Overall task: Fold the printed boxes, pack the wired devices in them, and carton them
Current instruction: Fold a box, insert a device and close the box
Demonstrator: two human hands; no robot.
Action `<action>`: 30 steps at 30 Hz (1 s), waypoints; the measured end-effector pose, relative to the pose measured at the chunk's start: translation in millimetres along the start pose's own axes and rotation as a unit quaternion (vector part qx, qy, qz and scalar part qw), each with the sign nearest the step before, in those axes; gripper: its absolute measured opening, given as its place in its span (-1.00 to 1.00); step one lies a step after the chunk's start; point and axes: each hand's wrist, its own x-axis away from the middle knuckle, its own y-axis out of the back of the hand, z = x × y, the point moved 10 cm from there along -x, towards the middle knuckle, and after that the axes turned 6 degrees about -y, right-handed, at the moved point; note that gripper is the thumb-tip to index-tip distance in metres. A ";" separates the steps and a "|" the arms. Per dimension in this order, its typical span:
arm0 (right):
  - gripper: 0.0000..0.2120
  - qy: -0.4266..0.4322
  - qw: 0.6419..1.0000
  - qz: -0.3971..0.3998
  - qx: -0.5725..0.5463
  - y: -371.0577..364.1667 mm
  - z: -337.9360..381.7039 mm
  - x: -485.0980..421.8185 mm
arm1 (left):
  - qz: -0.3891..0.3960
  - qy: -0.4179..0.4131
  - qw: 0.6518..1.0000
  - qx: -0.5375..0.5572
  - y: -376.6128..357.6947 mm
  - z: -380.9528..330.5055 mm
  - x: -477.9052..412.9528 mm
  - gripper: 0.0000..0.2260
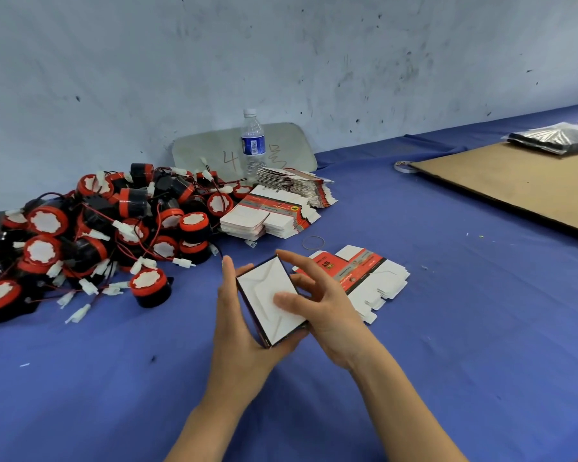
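White cardboard flaps face the camera as a person folds up one printed box [267, 295] above a blue-covered bench [447, 345]. The left hand [237, 331] cradles the box from the left and underneath, while the right hand [327, 305] wraps its right side, thumb pressed flat on the interlocked end flaps. This looks like the folding step, with one end being closed. The next move would likely be to turn the box so that its open end comes up, then reach left to the heap of wired devices [90, 235], red-and-black drums with trailing leads and white plugs, for one to slip inside. Two stacks of flat boxes [267, 211] wait at the far side of the bench, and a few loose ones [357, 275] lie just right of the hands, near a rubber band [313, 243]. Whether the flaps have fully locked is hard to judge, and the box's far end is hidden. No carton is in view. The heap is cut off at the left edge, and the print on the boxes is too blurred to read.
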 end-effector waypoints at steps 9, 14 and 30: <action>-0.49 0.062 0.995 -0.030 0.072 -5.5 7.4 4.9 | -0.042 -0.109 0.981 -0.157 11.8 -20.3 -2.1 0.05; -0.51 0.089 0.989 -0.058 0.107 -1.8 7.0 4.7 | -0.030 -0.126 0.969 -0.213 8.9 -22.7 -2.4 0.10; -0.42 0.124 0.972 -0.063 0.191 -6.8 9.0 5.9 | -0.017 -0.119 0.959 -0.255 9.8 -21.7 -4.8 0.08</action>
